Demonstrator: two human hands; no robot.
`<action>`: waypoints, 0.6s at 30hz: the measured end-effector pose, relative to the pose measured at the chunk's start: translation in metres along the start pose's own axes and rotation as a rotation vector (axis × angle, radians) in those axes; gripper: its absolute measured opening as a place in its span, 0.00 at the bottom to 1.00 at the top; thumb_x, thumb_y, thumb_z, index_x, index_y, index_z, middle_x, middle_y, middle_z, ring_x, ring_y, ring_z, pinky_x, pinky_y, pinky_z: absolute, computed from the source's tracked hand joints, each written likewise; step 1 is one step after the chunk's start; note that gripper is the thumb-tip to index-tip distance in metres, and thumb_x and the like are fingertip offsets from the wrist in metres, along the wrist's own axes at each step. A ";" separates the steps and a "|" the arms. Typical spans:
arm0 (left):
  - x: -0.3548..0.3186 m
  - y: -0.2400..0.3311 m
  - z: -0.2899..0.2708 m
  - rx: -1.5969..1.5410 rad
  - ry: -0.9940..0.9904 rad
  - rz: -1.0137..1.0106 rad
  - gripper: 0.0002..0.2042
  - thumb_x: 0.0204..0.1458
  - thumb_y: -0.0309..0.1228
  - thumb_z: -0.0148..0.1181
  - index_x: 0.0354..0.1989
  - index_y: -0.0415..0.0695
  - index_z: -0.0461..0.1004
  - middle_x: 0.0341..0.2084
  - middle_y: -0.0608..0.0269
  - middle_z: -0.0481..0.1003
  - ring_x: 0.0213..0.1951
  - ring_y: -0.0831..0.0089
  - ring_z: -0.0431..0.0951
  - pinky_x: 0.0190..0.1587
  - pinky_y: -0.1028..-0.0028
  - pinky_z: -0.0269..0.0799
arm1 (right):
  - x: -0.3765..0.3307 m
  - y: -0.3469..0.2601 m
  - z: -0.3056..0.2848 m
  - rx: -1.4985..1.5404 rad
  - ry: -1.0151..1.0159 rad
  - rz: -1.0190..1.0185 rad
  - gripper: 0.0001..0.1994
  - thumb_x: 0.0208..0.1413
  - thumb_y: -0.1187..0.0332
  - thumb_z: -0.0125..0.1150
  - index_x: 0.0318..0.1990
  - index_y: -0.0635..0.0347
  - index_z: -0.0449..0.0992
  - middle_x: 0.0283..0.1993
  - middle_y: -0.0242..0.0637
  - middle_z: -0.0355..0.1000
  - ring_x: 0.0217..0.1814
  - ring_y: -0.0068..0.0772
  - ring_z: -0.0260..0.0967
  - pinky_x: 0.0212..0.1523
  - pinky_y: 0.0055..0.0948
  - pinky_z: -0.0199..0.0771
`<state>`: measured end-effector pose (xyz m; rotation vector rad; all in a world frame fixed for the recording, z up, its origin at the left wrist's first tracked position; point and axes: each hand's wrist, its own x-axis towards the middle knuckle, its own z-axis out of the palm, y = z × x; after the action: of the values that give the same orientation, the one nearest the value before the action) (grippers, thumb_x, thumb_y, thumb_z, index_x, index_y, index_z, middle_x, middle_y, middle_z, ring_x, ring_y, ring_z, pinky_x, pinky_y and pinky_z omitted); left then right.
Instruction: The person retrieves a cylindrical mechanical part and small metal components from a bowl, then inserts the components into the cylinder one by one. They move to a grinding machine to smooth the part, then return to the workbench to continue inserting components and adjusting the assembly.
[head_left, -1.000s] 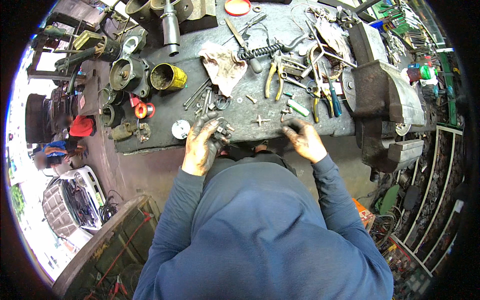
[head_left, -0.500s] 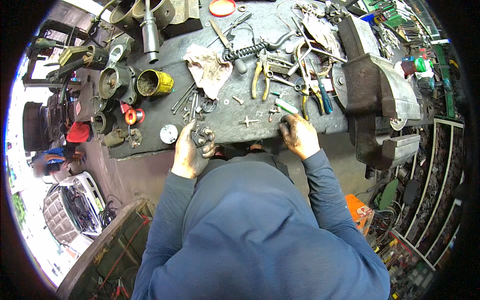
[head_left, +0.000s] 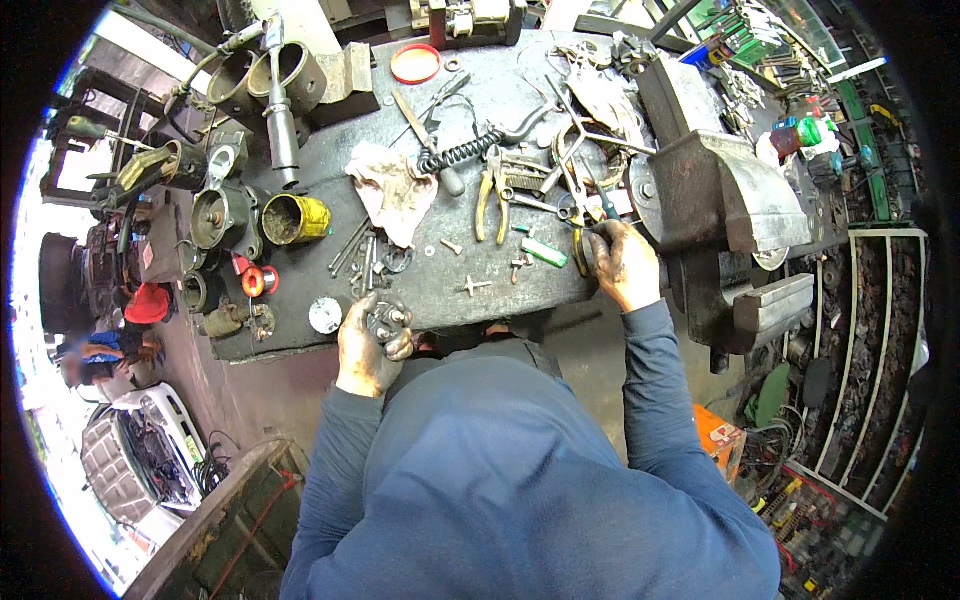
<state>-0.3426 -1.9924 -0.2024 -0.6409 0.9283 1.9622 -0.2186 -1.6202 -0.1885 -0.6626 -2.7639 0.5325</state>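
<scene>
Grease covers both hands at the near edge of the dark metal workbench [head_left: 470, 290]. The left hand [head_left: 365, 350] is closed around a small round metal part [head_left: 385, 322], holding it at the bench edge. Just left of that grip lies a white disc [head_left: 325, 315]; beyond it sit loose bolts [head_left: 360, 262], a crumpled rag [head_left: 392, 190] and a yellow tin [head_left: 295, 218]. The right hand [head_left: 622, 262] curls its fingers onto a tool with yellow handles [head_left: 582, 250]; whether it fully grips, I cannot tell. Left of this hand lies a green-and-white piece [head_left: 545, 252], and yellow-handled pliers [head_left: 490, 205] beyond; a large grey vise [head_left: 730, 200] stands just right.
</scene>
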 end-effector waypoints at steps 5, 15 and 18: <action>0.001 0.004 0.002 -0.043 -0.057 -0.033 0.22 0.65 0.51 0.51 0.39 0.41 0.77 0.25 0.55 0.75 0.13 0.75 0.62 0.17 0.75 0.56 | 0.006 -0.012 -0.005 0.000 -0.046 -0.010 0.09 0.60 0.67 0.65 0.41 0.65 0.80 0.39 0.52 0.79 0.43 0.56 0.78 0.47 0.46 0.77; -0.014 0.013 0.002 -0.149 -0.031 0.094 0.20 0.64 0.49 0.50 0.42 0.42 0.77 0.28 0.53 0.77 0.16 0.73 0.64 0.18 0.74 0.58 | 0.022 -0.063 0.015 0.009 -0.281 -0.169 0.10 0.60 0.63 0.64 0.42 0.59 0.81 0.39 0.46 0.77 0.44 0.53 0.78 0.47 0.47 0.77; -0.022 0.020 -0.004 -0.244 -0.012 0.133 0.21 0.58 0.46 0.53 0.42 0.38 0.79 0.32 0.52 0.78 0.17 0.72 0.65 0.19 0.74 0.60 | 0.025 -0.081 0.025 0.013 -0.334 -0.271 0.10 0.59 0.64 0.65 0.43 0.60 0.81 0.41 0.48 0.77 0.43 0.54 0.78 0.46 0.47 0.77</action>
<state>-0.3485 -2.0129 -0.1818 -0.7189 0.7455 2.2179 -0.2796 -1.6825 -0.1742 -0.2011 -3.0863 0.6492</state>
